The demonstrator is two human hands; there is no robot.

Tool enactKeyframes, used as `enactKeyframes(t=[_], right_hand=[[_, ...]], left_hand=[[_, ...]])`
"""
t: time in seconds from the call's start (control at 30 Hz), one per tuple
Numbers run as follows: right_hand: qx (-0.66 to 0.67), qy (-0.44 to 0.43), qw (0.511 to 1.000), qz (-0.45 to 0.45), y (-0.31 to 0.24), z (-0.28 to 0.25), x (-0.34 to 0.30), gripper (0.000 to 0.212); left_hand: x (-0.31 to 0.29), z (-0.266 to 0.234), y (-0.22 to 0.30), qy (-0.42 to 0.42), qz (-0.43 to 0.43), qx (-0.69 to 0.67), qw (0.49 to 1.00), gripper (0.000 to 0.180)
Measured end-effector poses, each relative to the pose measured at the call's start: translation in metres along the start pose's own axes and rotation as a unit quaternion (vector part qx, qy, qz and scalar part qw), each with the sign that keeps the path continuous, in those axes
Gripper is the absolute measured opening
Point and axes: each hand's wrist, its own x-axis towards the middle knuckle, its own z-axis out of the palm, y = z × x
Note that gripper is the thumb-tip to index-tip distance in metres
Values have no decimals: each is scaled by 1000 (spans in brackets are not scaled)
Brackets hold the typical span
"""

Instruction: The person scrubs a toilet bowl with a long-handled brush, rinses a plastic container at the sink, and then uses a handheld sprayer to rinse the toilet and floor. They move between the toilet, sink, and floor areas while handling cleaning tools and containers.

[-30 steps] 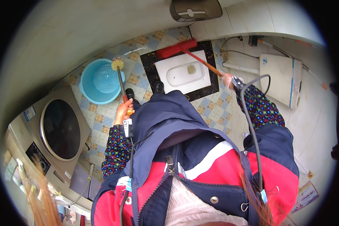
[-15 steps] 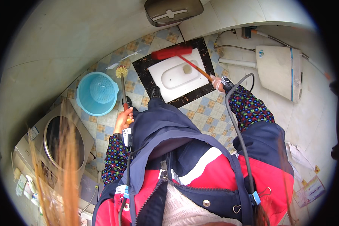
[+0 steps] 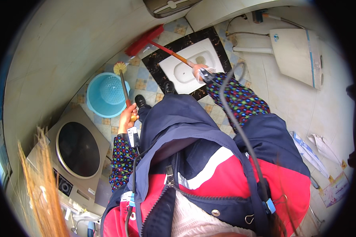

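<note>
My right hand point(image 3: 203, 72), in a thin clear glove, grips the orange-brown handle of a red broom point(image 3: 145, 40). The broom's wide head rests at the far left corner beyond the squat toilet point(image 3: 171, 71), by the wall. The handle passes over the white toilet bowl, which is framed in black tile. Bare fingers of my left hand point(image 3: 127, 117) wrap round the handle of a toilet brush point(image 3: 124, 85). Its round, pale yellow bristle head points away from me, beside the rim of the light blue basin point(image 3: 90, 93).
A washing machine point(image 3: 103, 138) with a round dark door stands at left. A white cistern point(image 3: 294, 55) hangs on the right wall, with a pipe toward the toilet. One long-handled tool point(image 3: 283, 19) leans at the far right. Straw-like bristles point(image 3: 45, 185) cross the lower left.
My right hand has moved left over the toilet, and the broom head has swung left off the toilet toward the wall. My left hand keeps hold of the toilet brush. The view has shifted slightly.
</note>
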Motion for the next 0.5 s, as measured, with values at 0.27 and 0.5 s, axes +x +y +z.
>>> enactKeyframes(t=[0.27,0.5], right_hand=[[-280,-34,954,-102,71,2,-65,37],[-271,3,962,44,148,-48,-142,40]], left_hand=[[0,-3,-1,-14,16,26,999,17],[8,-5,-8,-45,11,23,999,19]])
